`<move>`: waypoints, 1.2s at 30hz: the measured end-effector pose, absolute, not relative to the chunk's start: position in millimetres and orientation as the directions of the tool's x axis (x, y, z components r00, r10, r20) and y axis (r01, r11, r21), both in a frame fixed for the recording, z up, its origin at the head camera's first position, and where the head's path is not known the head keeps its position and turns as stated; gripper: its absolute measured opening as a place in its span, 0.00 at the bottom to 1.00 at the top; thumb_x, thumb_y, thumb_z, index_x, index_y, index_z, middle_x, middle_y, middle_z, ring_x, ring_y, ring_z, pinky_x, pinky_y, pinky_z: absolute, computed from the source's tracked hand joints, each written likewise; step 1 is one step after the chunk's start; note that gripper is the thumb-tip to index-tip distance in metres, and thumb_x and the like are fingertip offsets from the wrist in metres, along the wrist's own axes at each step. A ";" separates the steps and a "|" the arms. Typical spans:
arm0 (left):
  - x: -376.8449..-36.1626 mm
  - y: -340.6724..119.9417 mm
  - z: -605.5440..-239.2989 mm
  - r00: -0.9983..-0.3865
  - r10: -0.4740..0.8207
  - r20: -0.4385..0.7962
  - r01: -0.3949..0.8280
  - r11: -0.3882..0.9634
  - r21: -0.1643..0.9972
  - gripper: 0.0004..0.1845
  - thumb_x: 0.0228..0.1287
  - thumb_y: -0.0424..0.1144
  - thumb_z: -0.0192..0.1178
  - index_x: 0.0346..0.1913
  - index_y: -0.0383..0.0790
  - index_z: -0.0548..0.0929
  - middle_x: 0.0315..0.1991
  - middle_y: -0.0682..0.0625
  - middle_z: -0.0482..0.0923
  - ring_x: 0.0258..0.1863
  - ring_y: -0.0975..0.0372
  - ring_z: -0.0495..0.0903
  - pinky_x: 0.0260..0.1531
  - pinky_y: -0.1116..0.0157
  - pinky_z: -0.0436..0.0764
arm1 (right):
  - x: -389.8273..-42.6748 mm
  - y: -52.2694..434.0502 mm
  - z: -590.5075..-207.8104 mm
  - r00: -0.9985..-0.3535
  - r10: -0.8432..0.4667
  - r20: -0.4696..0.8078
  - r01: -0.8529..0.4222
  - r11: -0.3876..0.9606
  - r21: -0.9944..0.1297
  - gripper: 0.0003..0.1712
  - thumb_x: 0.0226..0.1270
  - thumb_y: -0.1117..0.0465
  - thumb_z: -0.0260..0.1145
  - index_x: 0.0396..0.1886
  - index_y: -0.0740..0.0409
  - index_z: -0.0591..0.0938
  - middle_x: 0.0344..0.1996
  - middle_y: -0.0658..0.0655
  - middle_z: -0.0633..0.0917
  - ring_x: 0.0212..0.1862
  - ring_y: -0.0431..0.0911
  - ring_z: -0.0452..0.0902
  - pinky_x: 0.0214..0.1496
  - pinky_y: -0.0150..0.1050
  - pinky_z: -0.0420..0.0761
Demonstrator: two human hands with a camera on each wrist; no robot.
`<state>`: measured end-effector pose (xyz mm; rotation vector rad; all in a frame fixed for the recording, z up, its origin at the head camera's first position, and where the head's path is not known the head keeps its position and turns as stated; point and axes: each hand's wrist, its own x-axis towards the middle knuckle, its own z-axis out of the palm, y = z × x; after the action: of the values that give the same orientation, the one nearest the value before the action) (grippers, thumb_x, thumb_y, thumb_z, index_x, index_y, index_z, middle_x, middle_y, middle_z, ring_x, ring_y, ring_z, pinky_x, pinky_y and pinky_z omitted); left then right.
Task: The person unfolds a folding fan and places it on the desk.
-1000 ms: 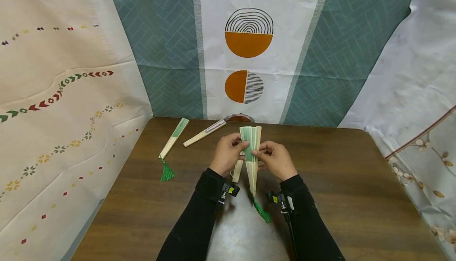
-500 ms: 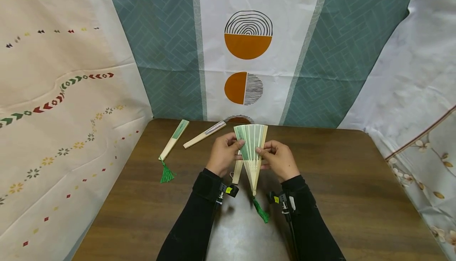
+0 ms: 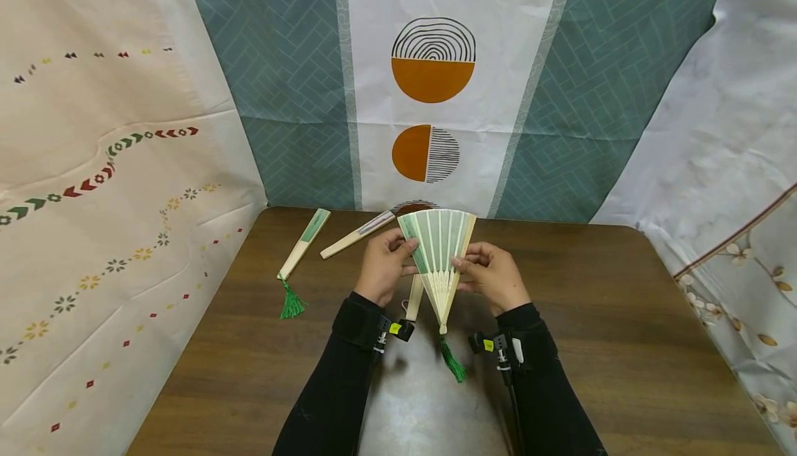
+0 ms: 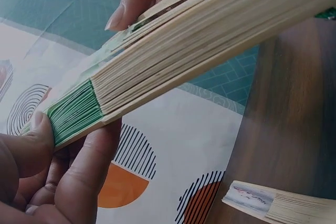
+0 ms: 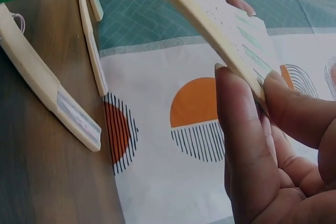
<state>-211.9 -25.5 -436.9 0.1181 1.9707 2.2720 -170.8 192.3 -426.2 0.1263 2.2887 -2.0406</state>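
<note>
Four folding fans show. One green paper fan [image 3: 437, 245], partly spread, is held above the desk [image 3: 623, 345]. The left hand [image 3: 381, 266] pinches its left edge in a closed grip. The right hand [image 3: 493, 277] pinches its right guard stick the same way. A green tassel [image 3: 453, 366] hangs from its pivot.

Three closed fans lie on the desk: a green-tasselled fan [image 3: 303, 243], a grey-edged fan [image 3: 358, 234], and a third fan [image 3: 414, 298] under the left hand.

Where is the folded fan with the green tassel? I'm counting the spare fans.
In the head view the folded fan with the green tassel lies at the table's far left, left of another closed fan and of both hands.
</note>
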 end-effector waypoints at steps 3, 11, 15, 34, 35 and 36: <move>-212.6 -26.4 -436.9 -0.990 0.138 -0.028 -0.051 -0.167 0.985 0.16 0.88 0.29 0.61 0.69 0.27 0.85 0.49 0.44 0.86 0.47 0.61 0.89 0.38 0.68 0.95 | -170.6 194.2 -425.7 -0.993 0.024 -0.112 0.114 0.091 -0.989 0.19 0.85 0.68 0.70 0.66 0.74 0.80 0.40 0.50 0.88 0.39 0.37 0.91 0.42 0.36 0.97; -213.0 -31.5 -439.2 -0.998 0.067 -0.004 -0.021 -0.253 0.967 0.17 0.88 0.29 0.60 0.70 0.27 0.85 0.49 0.45 0.86 0.46 0.62 0.90 0.38 0.65 0.97 | -170.3 199.9 -425.2 -0.990 0.080 -0.118 0.115 -0.032 -0.993 0.14 0.85 0.70 0.69 0.61 0.72 0.78 0.38 0.47 0.86 0.38 0.38 0.89 0.43 0.36 0.97; -213.4 -32.7 -439.1 -0.999 0.053 0.001 -0.014 -0.277 0.961 0.18 0.87 0.29 0.61 0.72 0.28 0.84 0.50 0.45 0.87 0.46 0.63 0.90 0.37 0.64 0.97 | -169.1 201.2 -424.3 -0.987 0.108 -0.121 0.115 -0.065 -0.991 0.15 0.85 0.69 0.70 0.62 0.72 0.78 0.38 0.47 0.86 0.39 0.38 0.89 0.42 0.35 0.97; -219.2 -32.8 -439.1 -0.998 -0.057 0.006 0.030 -0.423 0.905 0.19 0.88 0.27 0.59 0.73 0.25 0.83 0.45 0.49 0.84 0.48 0.63 0.91 0.36 0.66 0.96 | -173.7 205.7 -425.8 -0.965 0.247 -0.089 0.029 -0.238 -0.971 0.05 0.85 0.72 0.68 0.48 0.59 0.81 0.35 0.45 0.84 0.40 0.38 0.87 0.38 0.33 0.96; -219.2 -32.6 -439.2 -0.998 -0.058 0.008 0.033 -0.432 0.901 0.19 0.88 0.27 0.59 0.73 0.25 0.82 0.45 0.49 0.84 0.48 0.63 0.90 0.37 0.66 0.96 | -173.6 205.9 -425.9 -0.965 0.249 -0.088 0.027 -0.240 -0.970 0.05 0.85 0.71 0.67 0.49 0.60 0.80 0.35 0.45 0.84 0.41 0.38 0.87 0.39 0.34 0.96; -219.2 -32.4 -439.2 -0.998 -0.060 0.011 0.037 -0.441 0.897 0.19 0.88 0.27 0.59 0.74 0.26 0.82 0.45 0.50 0.84 0.49 0.63 0.90 0.37 0.66 0.96 | -173.4 206.1 -425.9 -0.964 0.253 -0.087 0.024 -0.243 -0.970 0.04 0.85 0.71 0.67 0.49 0.60 0.80 0.35 0.45 0.84 0.41 0.38 0.87 0.41 0.34 0.96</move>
<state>-219.2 -32.4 -439.2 -0.0355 1.6887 2.7162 -173.4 206.1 -425.9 0.3738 2.0143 -2.5725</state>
